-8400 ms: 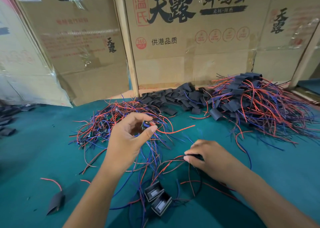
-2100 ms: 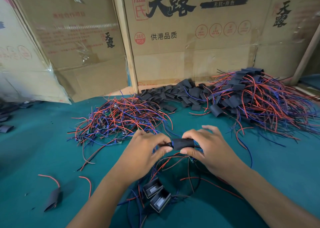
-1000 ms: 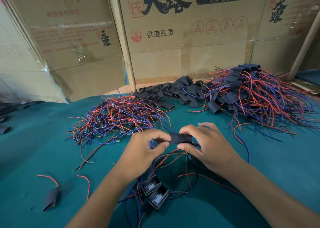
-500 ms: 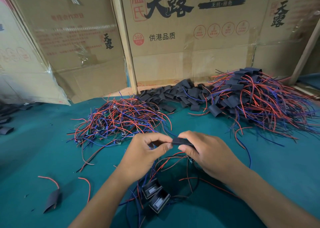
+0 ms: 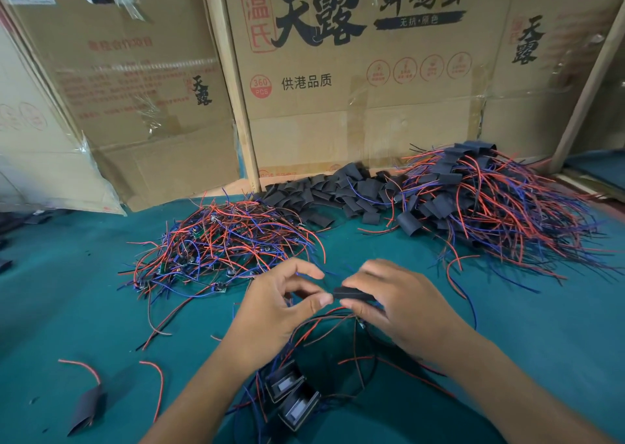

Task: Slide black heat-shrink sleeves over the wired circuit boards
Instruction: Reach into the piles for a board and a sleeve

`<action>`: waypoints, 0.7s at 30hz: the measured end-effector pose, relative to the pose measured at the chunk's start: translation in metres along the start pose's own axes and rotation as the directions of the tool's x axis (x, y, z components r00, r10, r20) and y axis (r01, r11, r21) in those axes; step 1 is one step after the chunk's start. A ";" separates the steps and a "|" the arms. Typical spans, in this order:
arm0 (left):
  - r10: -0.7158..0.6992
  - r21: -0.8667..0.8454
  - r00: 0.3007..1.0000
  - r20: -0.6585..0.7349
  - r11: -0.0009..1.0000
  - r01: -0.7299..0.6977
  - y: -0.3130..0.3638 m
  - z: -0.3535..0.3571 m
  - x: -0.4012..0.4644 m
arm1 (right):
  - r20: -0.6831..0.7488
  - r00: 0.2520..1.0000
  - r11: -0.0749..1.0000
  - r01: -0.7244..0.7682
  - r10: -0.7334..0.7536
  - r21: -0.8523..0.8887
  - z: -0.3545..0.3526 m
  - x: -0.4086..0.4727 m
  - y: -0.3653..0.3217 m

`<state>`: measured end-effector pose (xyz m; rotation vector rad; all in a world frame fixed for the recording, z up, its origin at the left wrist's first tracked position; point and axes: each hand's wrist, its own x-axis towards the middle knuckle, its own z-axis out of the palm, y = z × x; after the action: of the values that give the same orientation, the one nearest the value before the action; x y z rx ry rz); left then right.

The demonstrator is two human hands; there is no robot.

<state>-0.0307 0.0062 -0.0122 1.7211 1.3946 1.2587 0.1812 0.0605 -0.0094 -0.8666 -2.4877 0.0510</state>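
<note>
My right hand [image 5: 402, 303] pinches a flat black heat-shrink sleeve [image 5: 354, 294] just above the green table. My left hand [image 5: 279, 306] has its fingers curled, thumb tip against the sleeve's left end and index finger arched above it. Red, blue and black wires [image 5: 314, 328] hang from under the sleeve toward me. The board itself is hidden. A tangle of bare wired boards [image 5: 220, 244] lies behind my left hand. Loose black sleeves [image 5: 331, 190] are heaped further back.
A big heap of sleeved boards with wires [image 5: 490, 203] lies at the back right. Two small black display modules [image 5: 292, 394] sit between my forearms. A stray sleeve [image 5: 86, 410] lies at the front left. Cardboard boxes [image 5: 355, 82] wall off the table's [image 5: 67, 308] far side.
Since 2 seconds ago the sleeve has slid further into my right hand, so less of it shows. My left index finger has lifted off it. The view has tilted slightly.
</note>
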 end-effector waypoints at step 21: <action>0.300 0.632 0.913 -0.277 0.773 -0.062 -0.051 -0.011 0.024 | -0.123 0.708 0.607 -0.670 0.695 -0.427 -0.106 0.119 0.231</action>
<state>-0.0614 0.0420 -0.0451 2.1711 2.0757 1.3751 0.2833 0.3011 0.0913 -2.0158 -2.0715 -0.2508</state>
